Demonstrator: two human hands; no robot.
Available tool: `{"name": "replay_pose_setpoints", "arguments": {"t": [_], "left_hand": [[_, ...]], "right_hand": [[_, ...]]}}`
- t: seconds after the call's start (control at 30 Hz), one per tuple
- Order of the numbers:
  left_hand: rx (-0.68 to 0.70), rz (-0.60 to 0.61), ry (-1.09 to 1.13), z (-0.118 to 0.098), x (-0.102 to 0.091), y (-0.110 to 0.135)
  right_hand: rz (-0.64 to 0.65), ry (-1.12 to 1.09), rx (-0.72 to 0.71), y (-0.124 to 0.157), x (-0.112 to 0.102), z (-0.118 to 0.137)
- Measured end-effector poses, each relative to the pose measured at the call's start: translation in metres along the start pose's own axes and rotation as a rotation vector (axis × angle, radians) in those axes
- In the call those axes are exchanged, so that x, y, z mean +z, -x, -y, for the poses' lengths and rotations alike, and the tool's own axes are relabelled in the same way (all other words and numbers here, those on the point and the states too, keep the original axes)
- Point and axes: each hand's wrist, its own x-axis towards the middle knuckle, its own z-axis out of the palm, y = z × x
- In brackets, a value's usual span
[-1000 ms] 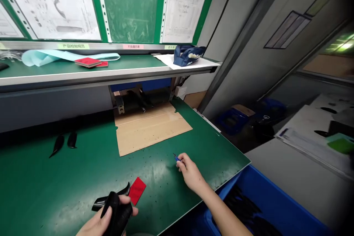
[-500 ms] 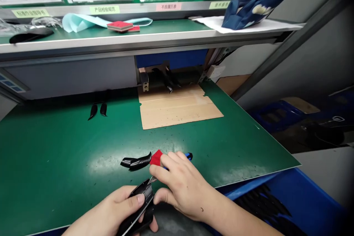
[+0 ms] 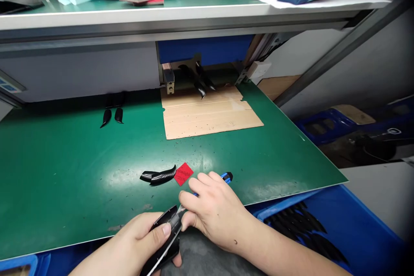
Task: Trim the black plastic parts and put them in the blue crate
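Note:
My left hand (image 3: 145, 237) is closed around a black plastic shell (image 3: 175, 223), its thumb pressing on the inner face near the tip. A pale line runs along the shell's edge. In my right hand (image 3: 211, 207) is a utility knife (image 3: 227, 177) with a blue handle and black end. Its blade meets the shell's upper end near the left thumb; most of the handle is hidden under the fingers. Just beyond the hands, two curved, ribbed black pieces (image 3: 163, 175) lie touching on the table, beside a red sandpaper-like square (image 3: 183, 174).
A cardboard sheet (image 3: 210, 118) lies on the green table (image 3: 64, 172), with ribbed black pieces (image 3: 200, 88) behind it. Two small black pieces (image 3: 118, 115) sit back left. A blue bin (image 3: 352, 220) with black parts stands below the right edge. A shelf (image 3: 200, 10) crosses above.
The view has tipped downward, so the shelf sits higher in the picture. My right hand has shifted slightly off the red square, which now shows whole. Both hands keep their grips.

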Motion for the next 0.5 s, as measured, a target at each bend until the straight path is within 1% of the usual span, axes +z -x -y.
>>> {"name": "replay_pose_setpoints", "arguments": {"t": [0.13,0.2,0.3,0.37,0.43,0.5], "left_hand": [[-0.014,-0.023,-0.12,-0.01,0.006,0.0],[0.015,-0.046,-0.198,-0.014,0.009,0.001],[0.083,-0.113,-0.312,-0.017,0.01,0.003],[0.104,-0.15,-0.349,-0.018,0.01,0.004],[0.126,-0.161,-0.347,-0.017,0.009,0.004],[0.141,-0.148,-0.318,-0.015,0.008,0.003]], "right_hand": [[0.043,0.001,-0.01,0.003,0.002,-0.001],[0.057,-0.002,-0.022,0.004,0.003,-0.001],[0.06,-0.021,-0.038,0.006,0.004,-0.001],[0.079,-0.073,-0.047,0.005,0.003,-0.003],[0.135,-0.227,-0.066,0.004,0.003,-0.006],[0.232,-0.526,-0.103,0.003,0.003,-0.011]]}}
